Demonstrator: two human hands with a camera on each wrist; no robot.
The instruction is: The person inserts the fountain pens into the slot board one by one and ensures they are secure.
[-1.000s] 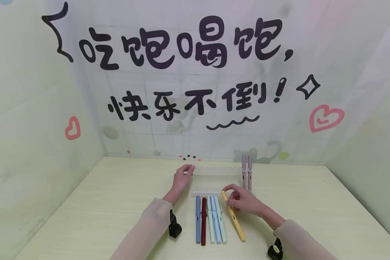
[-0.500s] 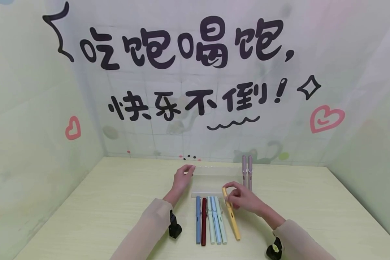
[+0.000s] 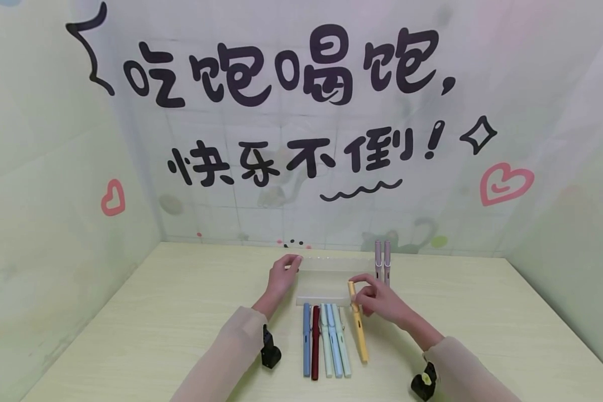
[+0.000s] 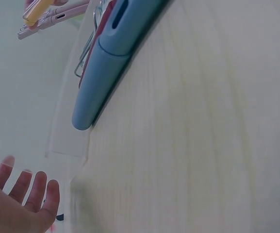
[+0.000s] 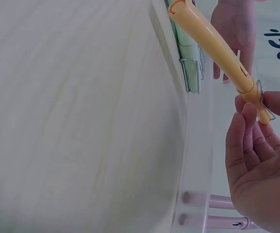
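Observation:
My right hand (image 3: 384, 301) pinches a yellow pen (image 3: 360, 335) near its capped end, between thumb and fingers around the metal clip. The pen slants, its other end toward the front of the table. It overlaps the right front corner of a clear plastic pen stand (image 3: 324, 301). My left hand (image 3: 281, 276) is at the stand's left end, fingertips right at its back corner; in the left wrist view its fingers (image 4: 35, 194) are spread and fairly straight. Two mauve pens (image 3: 387, 262) stand upright at the stand's right end, partly behind my right hand.
In front of the stand several pens lie side by side: a blue pen (image 3: 307, 340), a dark red pen (image 3: 315, 343), and pale green and light blue pens (image 3: 335, 340). A printed cloth wall (image 3: 301, 218) rises behind the table (image 3: 181, 312).
My right hand has moved slightly away from me, toward the stand, with the yellow pen, which has turned closer to straight. My left hand and the lying pens have stayed put.

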